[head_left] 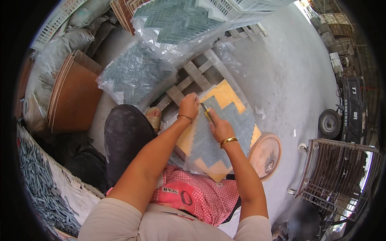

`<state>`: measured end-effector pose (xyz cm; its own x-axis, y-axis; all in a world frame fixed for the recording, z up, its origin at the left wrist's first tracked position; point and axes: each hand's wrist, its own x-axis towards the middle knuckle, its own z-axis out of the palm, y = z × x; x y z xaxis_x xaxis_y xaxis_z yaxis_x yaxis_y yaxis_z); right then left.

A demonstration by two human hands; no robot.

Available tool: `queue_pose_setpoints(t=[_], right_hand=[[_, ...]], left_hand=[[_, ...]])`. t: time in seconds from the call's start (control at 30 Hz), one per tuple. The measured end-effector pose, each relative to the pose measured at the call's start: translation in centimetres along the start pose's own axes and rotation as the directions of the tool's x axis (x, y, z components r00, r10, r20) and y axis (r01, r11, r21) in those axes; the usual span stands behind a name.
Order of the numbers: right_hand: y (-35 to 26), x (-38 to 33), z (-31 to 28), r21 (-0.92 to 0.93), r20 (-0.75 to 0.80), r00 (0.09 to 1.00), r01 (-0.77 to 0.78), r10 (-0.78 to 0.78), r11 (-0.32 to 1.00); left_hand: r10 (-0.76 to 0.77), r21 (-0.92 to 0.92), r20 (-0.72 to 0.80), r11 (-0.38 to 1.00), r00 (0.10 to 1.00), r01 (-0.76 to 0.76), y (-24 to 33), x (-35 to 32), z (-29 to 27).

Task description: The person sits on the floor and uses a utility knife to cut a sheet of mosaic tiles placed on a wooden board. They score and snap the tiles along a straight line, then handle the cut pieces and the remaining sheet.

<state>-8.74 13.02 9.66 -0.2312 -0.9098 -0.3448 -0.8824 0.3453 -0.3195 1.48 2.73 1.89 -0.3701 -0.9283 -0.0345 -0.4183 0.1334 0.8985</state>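
Note:
A grey-blue mosaic tile sheet [214,138] with a mesh-like surface and stepped edges lies on a yellow-orange board [226,95] in front of me. My right hand [222,127] is closed around a slim yellow-and-dark utility knife [207,112]. Its tip points up and left, close to the sheet's upper left edge. Just left of that tip, my left hand [189,107] has its fingers pressed together at the same edge. Whatever they pinch is hidden by the fingers.
Plastic-wrapped stacks of green herringbone tile sheets [177,20] stand ahead, by a wooden pallet [197,75]. Brown boards [76,92] lean at left, above a sack of loose tile strips [44,188]. A round pinkish lid [265,156] and a wire cart [335,176] are at right.

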Motion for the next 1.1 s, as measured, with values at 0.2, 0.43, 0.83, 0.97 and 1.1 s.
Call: queue_pose_setpoints(t=[0.2, 0.43, 0.83, 0.97, 1.1], right_hand=[[0.1, 0.3, -0.5, 0.334, 0.138, 0.981, -0.178, 0.139, 0.926], [-2.9, -0.5, -1.5, 0.495, 0.264, 0.926, -0.371, 0.271, 0.785], [-2.7, -1.1, 0.3, 0.482, 0.167, 0.958, -0.284, 0.232, 0.828], [-2.5, -1.4, 0.8, 0.509, 0.173, 0.953, -0.302, 0.248, 0.806], [-1.1, -1.6, 3.3, 0.435, 0.010, 0.987, -0.147, 0.158, 0.888]], left_hand=[[0.059, -0.110, -0.019, 0.992, 0.998, -0.060, -0.6, 0.1, 0.0], [0.077, -0.144, -0.077, 0.986, 0.994, -0.088, -0.8, -0.3, 0.0], [0.089, -0.174, -0.104, 0.979, 0.991, -0.107, -1.2, -0.3, 0.0], [0.104, -0.189, -0.103, 0.974, 0.989, -0.122, -1.5, -0.2, 0.1], [0.105, -0.185, -0.075, 0.976, 0.992, -0.117, -0.9, 0.0, -0.1]])
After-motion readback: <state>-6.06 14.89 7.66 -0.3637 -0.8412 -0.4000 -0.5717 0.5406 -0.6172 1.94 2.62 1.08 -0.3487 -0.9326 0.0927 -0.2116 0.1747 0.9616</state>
